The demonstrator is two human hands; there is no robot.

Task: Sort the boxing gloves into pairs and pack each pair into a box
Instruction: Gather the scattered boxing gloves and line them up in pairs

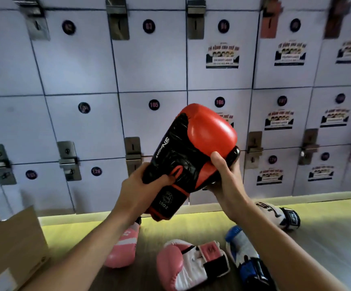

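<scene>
I hold a red and black boxing glove [193,152] up in front of me, cuff toward me, marked "10 OZ". My left hand [143,183] grips its cuff end and my right hand [225,175] clasps its right side; a second black glove edge [234,154] seems to sit behind it. On the floor below lie a pink glove [124,248], a pink and white glove [189,263], a blue and white glove [244,253] and a white and black glove [279,215]. An open cardboard box [12,244] stands at the lower left.
A wall of white numbered lockers [128,70] with metal latches fills the view ahead. A lit yellow-green strip [296,200] runs along the lockers' base. The gloves lie on a wood-look floor [328,248].
</scene>
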